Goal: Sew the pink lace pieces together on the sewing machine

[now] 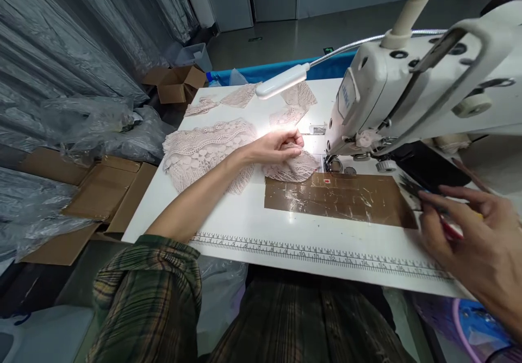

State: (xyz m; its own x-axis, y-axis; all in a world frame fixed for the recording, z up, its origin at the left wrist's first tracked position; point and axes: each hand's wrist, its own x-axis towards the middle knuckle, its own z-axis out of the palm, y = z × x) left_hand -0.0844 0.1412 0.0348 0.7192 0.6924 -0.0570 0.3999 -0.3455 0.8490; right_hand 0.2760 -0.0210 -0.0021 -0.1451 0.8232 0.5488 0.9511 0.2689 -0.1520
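Note:
My left hand (pixel 281 146) is closed on a small piece of pale pink lace (pixel 296 168) on the machine table, just left of the presser foot (pixel 327 163). The lace partly covers the strip of brown tape (pixel 338 197). On the right, my right hand (pixel 473 224) has its fingers around dark-bladed thread snips (pixel 412 186), which point toward the tape's end. Something red shows below its fingers. Left of the left hand lies a larger heap of pink lace (pixel 207 148), with the forearm across it.
The white sewing machine (pixel 367 91) stands at the right, with a lit lamp (pixel 283 81) over the table. More lace pieces (pixel 240 96) lie at the back. A ruler strip (pixel 302 254) runs along the front edge. A black phone-like object (pixel 432 164) lies under the machine arm. Cardboard boxes (pixel 101 194) stand left.

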